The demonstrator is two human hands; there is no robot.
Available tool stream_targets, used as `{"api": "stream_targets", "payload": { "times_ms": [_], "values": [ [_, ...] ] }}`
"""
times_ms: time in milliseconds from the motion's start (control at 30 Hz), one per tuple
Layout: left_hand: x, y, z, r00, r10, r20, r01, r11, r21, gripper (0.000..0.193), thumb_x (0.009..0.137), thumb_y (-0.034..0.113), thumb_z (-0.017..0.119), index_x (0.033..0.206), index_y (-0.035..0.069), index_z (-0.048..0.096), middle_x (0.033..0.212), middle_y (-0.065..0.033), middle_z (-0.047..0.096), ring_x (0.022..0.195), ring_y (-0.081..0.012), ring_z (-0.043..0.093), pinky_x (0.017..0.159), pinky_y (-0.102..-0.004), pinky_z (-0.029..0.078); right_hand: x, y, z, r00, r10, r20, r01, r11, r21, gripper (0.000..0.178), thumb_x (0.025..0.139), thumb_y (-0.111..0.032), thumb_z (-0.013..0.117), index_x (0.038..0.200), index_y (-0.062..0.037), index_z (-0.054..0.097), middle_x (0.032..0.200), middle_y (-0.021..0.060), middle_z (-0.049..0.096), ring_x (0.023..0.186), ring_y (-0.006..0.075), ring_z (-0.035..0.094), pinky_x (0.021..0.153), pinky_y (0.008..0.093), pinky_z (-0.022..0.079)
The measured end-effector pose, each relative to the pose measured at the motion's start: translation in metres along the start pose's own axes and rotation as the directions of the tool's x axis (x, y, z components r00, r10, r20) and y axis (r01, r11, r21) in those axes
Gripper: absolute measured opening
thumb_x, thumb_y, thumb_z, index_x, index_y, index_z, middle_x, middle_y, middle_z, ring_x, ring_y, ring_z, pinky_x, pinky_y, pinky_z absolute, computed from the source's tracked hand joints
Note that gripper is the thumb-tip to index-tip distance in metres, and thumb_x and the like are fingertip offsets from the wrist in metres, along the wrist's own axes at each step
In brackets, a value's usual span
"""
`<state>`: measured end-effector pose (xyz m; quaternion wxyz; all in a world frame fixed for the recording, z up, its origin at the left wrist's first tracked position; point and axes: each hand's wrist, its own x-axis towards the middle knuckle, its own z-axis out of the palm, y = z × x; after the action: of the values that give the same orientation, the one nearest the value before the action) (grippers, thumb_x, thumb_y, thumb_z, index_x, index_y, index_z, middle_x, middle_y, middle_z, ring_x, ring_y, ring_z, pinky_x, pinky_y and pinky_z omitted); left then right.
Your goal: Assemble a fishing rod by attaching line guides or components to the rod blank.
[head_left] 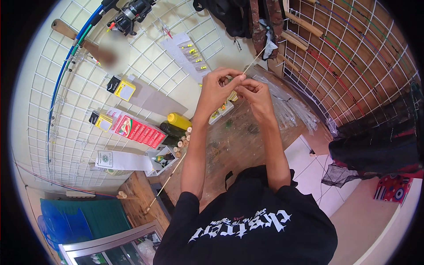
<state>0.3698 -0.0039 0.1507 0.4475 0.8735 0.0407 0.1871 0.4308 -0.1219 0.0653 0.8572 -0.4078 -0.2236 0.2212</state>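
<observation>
A thin pale rod (254, 62) slants from the lower left up to the far right; its lower stretch (170, 177) has darker bands, and my left forearm hides the part between. My left hand (221, 90) is closed in a pinch around the rod near its upper end. Close beside it, my right hand (257, 96) is also closed, thumb and fingertips pressed together near the left thumb. Whatever lies between the right fingertips is too small to make out. Both hands are raised above the wooden table (229, 148).
A wire grid wall (152, 70) on the left carries fishing rods, a reel (128, 18) and packets. A yellow bottle (179, 120) and several wooden pieces (182, 142) stand along the table's left edge. Clear plastic sleeves (287, 101) lie at the right. Dark netting (375, 152) hangs farther right.
</observation>
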Motion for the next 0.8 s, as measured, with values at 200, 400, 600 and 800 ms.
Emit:
{"api": "stream_targets", "payload": {
  "times_ms": [200, 400, 600, 800],
  "values": [
    [0.012, 0.012, -0.011, 0.981, -0.076, 0.179, 0.104, 0.983, -0.151, 0.021, 0.085, 0.019, 0.068, 0.094, 0.000, 0.068, 0.078, -0.0008, 0.064, 0.065, -0.0061, 0.052, 0.061, -0.0213, 0.041, -0.002, -0.019, -0.010, 0.991, 0.098, 0.086, -0.091, 0.992, -0.082, 0.015, 0.086, -0.007, 0.066, 0.098, 0.0013, 0.067, 0.087, 0.0054, 0.069, 0.069, 0.0047, 0.054, 0.061, 0.0201, 0.041],
    [0.015, 0.014, -0.027, 0.965, -0.082, 0.249, 0.116, 0.985, -0.126, 0.021, 0.087, 0.019, 0.067, 0.098, 0.001, 0.066, 0.080, -0.0002, 0.063, 0.067, -0.0056, 0.050, 0.062, -0.0213, 0.041, 0.000, -0.017, -0.010, 0.994, 0.082, 0.076, -0.082, 0.997, 0.003, 0.024, 0.085, -0.013, 0.067, 0.105, -0.0003, 0.065, 0.092, 0.0099, 0.070, 0.075, 0.0063, 0.058, 0.065, 0.0199, 0.042],
    [0.014, 0.020, -0.032, 0.964, -0.055, 0.260, 0.081, 0.993, -0.090, 0.021, 0.088, 0.018, 0.064, 0.101, 0.001, 0.065, 0.080, -0.0001, 0.062, 0.067, -0.0049, 0.051, 0.059, -0.0216, 0.041, 0.001, -0.004, -0.003, 0.977, 0.124, 0.175, -0.118, 0.992, -0.042, 0.019, 0.088, -0.013, 0.066, 0.103, -0.0034, 0.064, 0.090, 0.0052, 0.068, 0.077, 0.0065, 0.058, 0.067, 0.0207, 0.044],
    [0.014, 0.022, -0.040, 0.967, -0.062, 0.248, 0.077, 0.996, -0.052, 0.024, 0.088, 0.021, 0.065, 0.102, 0.002, 0.065, 0.083, -0.0002, 0.063, 0.068, -0.0051, 0.049, 0.062, -0.0217, 0.040, -0.001, 0.003, 0.011, 0.995, 0.035, 0.093, -0.039, 0.999, 0.038, 0.019, 0.083, -0.014, 0.071, 0.096, -0.0006, 0.067, 0.087, 0.0038, 0.067, 0.079, 0.0090, 0.059, 0.072, 0.0235, 0.046]
  ]
}}
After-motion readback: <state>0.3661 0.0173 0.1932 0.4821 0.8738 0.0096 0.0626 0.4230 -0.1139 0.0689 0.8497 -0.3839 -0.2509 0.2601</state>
